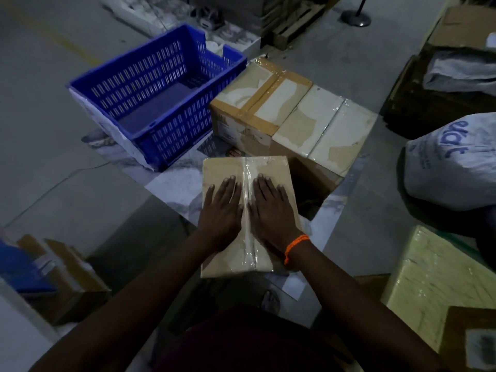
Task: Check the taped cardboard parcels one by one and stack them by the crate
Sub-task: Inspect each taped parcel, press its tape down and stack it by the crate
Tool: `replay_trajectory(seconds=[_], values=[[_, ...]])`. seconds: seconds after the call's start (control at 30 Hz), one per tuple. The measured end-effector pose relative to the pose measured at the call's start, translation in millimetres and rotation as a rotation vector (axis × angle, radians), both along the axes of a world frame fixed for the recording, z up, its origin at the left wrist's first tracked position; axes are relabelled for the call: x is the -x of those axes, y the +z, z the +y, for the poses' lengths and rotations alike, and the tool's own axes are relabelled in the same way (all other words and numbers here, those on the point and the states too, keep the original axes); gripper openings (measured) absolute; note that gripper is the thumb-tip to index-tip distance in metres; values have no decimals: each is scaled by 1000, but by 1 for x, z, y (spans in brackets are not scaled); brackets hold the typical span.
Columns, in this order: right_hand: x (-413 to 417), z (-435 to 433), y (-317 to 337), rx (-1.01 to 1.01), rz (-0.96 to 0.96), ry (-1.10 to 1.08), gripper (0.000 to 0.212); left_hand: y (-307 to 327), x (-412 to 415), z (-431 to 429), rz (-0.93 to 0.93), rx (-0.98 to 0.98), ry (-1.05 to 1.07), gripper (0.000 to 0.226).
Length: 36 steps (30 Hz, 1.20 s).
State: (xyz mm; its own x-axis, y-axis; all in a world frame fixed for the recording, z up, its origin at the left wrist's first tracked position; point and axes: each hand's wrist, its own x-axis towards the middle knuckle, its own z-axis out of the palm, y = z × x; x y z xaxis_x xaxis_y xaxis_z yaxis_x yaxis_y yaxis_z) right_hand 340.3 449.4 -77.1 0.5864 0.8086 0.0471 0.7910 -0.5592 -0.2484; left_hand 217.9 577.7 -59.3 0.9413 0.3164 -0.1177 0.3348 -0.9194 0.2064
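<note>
A flat cardboard parcel (271, 167) lies in front of me, with a strip of clear tape running down its middle. My left hand (221, 210) presses flat on it left of the tape, fingers straight. My right hand (271, 210), with an orange band at the wrist, presses flat on it right of the tape. Beyond it stand two taped cardboard parcels side by side: one with brown tape (257, 103) next to the blue crate (150, 95), and one with clear tape (327, 130) to its right. The slotted crate looks empty.
A white printed sack (453, 162) sits at the right. A yellow wrapped box (434, 285) is at the lower right, small cardboard boxes (67, 277) at the lower left. Dark cartons (442, 84) stand at the far right, a wooden pallet (295, 25) and a post base (355, 17) behind.
</note>
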Motion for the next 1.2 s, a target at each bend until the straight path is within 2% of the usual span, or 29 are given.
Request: replay_trajectory(seconds=[0.2, 0.4, 0.53, 0.67, 0.77, 0.8, 0.87, 0.97, 1.07, 1.13, 1.2], values=[[34, -68, -8, -63, -43, -31, 63, -17, 57, -34, -68, -14, -15, 65], [43, -74, -4, -56, -88, -60, 64, -18, 60, -37, -120, -18, -13, 63], [43, -72, 0, -51, -30, -91, 66, -16, 58, -36, -94, -1, 6, 63], [44, -75, 4, -167, 153, -253, 76, -16, 60, -37, -118, 21, 27, 64], [44, -79, 17, -304, 527, -496, 75, -16, 69, -36, -161, 62, 65, 61], [46, -81, 23, -345, 608, -541, 67, -16, 73, -36, -187, 84, 81, 60], [54, -84, 34, -419, 626, -533, 56, -13, 79, -35, -252, 159, 154, 59], [62, -84, 44, -486, 704, -561, 47, 0, 76, -29, -338, 393, 355, 58], [59, -79, 65, -568, 778, -630, 40, 18, 70, -10, -389, 554, 421, 53], [58, -78, 89, -637, 774, -565, 37, 29, 67, 8, -422, 641, 420, 46], [62, -81, 113, -654, 689, -422, 36, 35, 63, 27, -444, 780, 405, 38]])
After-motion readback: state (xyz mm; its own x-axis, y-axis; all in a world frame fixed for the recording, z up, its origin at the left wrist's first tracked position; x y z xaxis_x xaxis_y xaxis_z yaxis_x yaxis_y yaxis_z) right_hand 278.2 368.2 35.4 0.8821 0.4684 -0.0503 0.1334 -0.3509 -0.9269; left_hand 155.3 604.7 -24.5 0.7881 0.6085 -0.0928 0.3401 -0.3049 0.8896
